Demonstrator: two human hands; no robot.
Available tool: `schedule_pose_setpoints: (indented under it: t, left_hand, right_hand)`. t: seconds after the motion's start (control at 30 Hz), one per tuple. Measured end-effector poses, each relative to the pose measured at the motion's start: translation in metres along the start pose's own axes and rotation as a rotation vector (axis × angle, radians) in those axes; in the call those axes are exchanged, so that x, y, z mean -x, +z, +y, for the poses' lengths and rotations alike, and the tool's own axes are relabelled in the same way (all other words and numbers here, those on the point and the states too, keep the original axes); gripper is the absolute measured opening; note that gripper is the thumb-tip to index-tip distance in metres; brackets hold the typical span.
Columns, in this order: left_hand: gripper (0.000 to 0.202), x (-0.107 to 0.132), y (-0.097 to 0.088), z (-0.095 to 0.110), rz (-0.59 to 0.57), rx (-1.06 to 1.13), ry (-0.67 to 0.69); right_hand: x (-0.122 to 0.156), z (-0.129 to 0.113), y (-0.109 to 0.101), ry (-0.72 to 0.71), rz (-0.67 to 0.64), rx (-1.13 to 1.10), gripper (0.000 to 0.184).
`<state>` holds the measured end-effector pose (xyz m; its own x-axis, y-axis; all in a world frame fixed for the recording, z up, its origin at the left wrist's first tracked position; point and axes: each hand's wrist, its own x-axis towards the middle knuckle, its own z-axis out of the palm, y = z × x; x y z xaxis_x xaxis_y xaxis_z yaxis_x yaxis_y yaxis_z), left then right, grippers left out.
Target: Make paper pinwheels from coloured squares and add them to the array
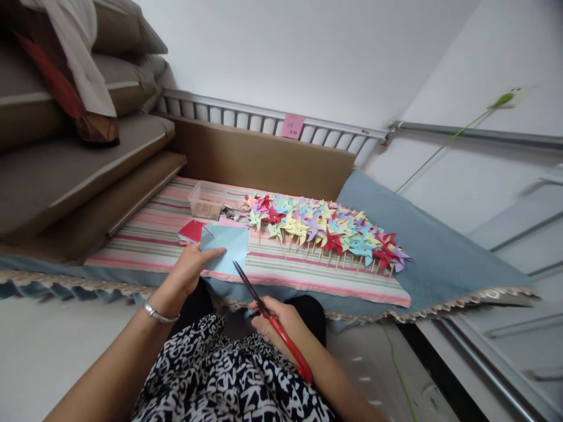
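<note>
Below a white wall, a striped cloth spreads before us, with many pinwheels crowded to the right of a clear box. The fingers of our left hand grasp a blue paper sheet over the cloth, thumb on top. Those of our right hand grip red-handled scissors, tips near the sheet's lower edge.
</note>
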<state>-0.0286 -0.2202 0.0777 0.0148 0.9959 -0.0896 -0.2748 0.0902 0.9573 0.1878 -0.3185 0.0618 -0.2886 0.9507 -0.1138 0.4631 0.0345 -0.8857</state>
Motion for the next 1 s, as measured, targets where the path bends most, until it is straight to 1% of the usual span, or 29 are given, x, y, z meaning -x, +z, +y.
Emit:
schedule_pose_setpoints:
  t: [0.07, 0.13, 0.3, 0.43, 0.57, 0.9, 1.0]
  left_hand:
    - [0.034, 0.002, 0.001, 0.004, -0.014, 0.021, -0.009]
    - [0.034, 0.003, 0.002, 0.008, -0.020, 0.043, -0.021]
    - [0.034, 0.005, 0.002, 0.012, -0.032, 0.060, -0.050]
    - [0.036, 0.006, 0.004, 0.011, -0.043, 0.046, -0.039]
    - [0.038, 0.008, 0.005, 0.012, -0.041, 0.048, -0.047]
    - [0.035, 0.008, 0.005, 0.011, -0.060, 0.024, -0.009]
    - [0.032, 0.007, 0.003, 0.012, -0.020, 0.010, 0.021]
  right_hand:
    - [-0.001, 0.000, 0.000, 0.040, -0.005, 0.033, 0.029]
    - [-0.002, 0.002, -0.001, 0.050, -0.008, 0.047, 0.028]
    - [-0.001, 0.006, 0.000, 0.027, -0.006, 0.049, 0.028]
    - [-0.001, 0.003, 0.001, 0.023, 0.022, -0.007, 0.025]
    - [-0.001, 0.000, 0.001, 0.010, 0.044, -0.016, 0.023]
    - [-0.002, -0.004, 0.001, -0.019, 0.061, 0.024, 0.026]
    - [0.001, -0.003, -0.002, -0.009, 0.037, 0.029, 0.025]
